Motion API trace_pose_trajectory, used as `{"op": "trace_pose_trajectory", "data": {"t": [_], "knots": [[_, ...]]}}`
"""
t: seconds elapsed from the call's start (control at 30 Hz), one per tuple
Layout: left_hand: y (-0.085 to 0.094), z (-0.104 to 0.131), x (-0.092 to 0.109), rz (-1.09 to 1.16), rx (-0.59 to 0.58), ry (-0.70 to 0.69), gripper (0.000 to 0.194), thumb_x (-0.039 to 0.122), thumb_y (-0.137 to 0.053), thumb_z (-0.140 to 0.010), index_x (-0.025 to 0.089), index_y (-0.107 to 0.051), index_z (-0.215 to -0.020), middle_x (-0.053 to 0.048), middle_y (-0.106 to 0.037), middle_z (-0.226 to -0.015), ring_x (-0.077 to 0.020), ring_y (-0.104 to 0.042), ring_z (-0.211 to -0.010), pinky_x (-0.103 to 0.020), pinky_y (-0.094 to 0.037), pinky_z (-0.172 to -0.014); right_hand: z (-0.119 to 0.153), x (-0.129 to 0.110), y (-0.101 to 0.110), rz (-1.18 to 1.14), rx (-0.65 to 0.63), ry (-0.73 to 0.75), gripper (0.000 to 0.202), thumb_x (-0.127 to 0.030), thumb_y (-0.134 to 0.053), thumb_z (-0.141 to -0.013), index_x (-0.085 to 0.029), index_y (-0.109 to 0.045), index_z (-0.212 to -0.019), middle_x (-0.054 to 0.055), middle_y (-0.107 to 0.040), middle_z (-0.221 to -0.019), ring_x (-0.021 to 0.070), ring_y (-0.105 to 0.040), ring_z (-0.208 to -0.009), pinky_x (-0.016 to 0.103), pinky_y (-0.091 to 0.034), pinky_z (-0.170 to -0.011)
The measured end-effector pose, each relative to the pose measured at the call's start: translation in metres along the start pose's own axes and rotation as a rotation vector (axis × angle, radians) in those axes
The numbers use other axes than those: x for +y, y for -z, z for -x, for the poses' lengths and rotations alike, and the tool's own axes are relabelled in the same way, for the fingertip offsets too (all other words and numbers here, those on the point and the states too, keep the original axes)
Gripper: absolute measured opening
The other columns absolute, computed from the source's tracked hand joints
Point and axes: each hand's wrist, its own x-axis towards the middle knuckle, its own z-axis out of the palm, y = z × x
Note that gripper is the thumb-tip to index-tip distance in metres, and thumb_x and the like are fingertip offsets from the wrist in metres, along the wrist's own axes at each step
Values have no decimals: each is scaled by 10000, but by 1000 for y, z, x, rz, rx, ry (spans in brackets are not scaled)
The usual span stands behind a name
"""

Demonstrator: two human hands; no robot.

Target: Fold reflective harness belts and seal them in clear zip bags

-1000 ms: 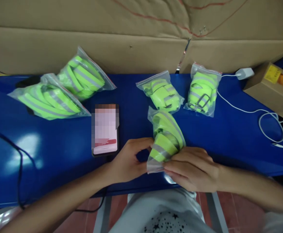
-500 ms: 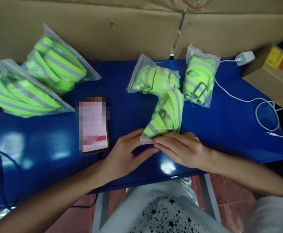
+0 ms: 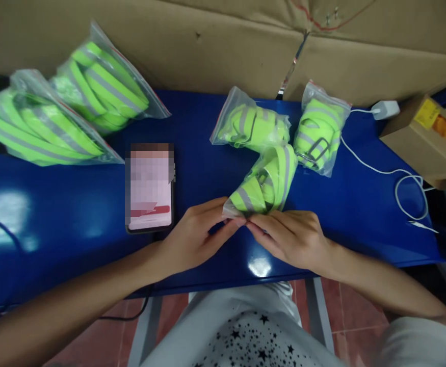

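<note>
A clear zip bag (image 3: 263, 183) holding a folded neon-yellow strap with grey reflective stripes lies at the table's front middle. Its near edge is pinched by my left hand (image 3: 198, 234), thumb and fingers closed on the left corner. My right hand (image 3: 293, 237) grips the same edge further right, its fingertips close to the left thumb. Just beyond this bag, touching or nearly touching it, lies a second bagged strap (image 3: 251, 125). To the right of that is a third bag (image 3: 319, 133), with a dark buckle showing through the plastic.
Two larger bags of neon straps (image 3: 104, 92) lie at the left back. A phone (image 3: 150, 188) with a blurred screen rests left of my hands. A white charger (image 3: 385, 109) with a looped cable and an open cardboard box (image 3: 414, 137) are at the right. Cardboard (image 3: 223, 51) lines the back.
The camera view has turned slightly. My left thumb has moved onto the bag's near edge, and both hands' fingertips have shifted a little along it. The other bags have stayed put.
</note>
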Motion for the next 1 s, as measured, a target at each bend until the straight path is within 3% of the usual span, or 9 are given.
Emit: {"op": "trace_pose_trajectory", "data": {"t": [0.23, 0.43, 0.5, 0.6, 0.9, 1.0], "knots": [[2, 0, 0, 7, 12, 16, 97, 180, -634, -1003, 166, -721, -1043, -25, -745, -962, -102, -730, -867, -182, -562, -799, 1, 5, -5, -56, 29, -6, 61, -151, -658, -980, -131, -698, -939, -1, -730, -739, 112, -670, -575, 294, -507, -522], [6, 0, 2, 168, -48, 198, 126, 226, -627, -1000, 181, -738, -961, -33, -736, -913, -135, -729, -815, -208, -585, -750, 3, 6, -17, -154, 39, -36, 60, -152, -658, -955, -153, -708, -923, -28, -631, -614, 116, -562, -467, 309, -436, -439], [5, 0, 3, 228, -68, 256, 169, 244, -603, -1006, 182, -732, -916, -42, -735, -888, -143, -711, -769, -217, -586, -712, 8, 4, -23, -224, 96, -58, 77, -127, -631, -949, -144, -707, -947, -28, -627, -598, 112, -530, -435, 312, -385, -403], [4, 1, 3, 264, -92, 292, 184, 264, -589, -1007, 185, -729, -916, -45, -729, -862, -145, -686, -737, -222, -578, -694, 16, 2, -29, -289, 75, -78, 134, -118, -626, -938, -139, -709, -1041, -9, -671, -643, 119, -568, -467, 295, -418, -433], [13, -9, 0, 149, -112, 151, 189, 267, -593, -1013, 157, -716, -921, -38, -709, -845, -123, -657, -713, -221, -542, -659, 4, 9, -25, -221, 136, -35, 53, -128, -645, -959, -164, -679, -939, -14, -704, -692, 116, -629, -521, 290, -467, -507], [16, -10, 0, 62, -125, 64, 165, 250, -602, -1007, 163, -738, -973, -58, -737, -912, -147, -696, -820, -260, -569, -759, 5, 6, -26, -179, 128, -14, 19, -172, -665, -971, -160, -679, -978, -8, -722, -730, 124, -666, -573, 291, -504, -548]]}}
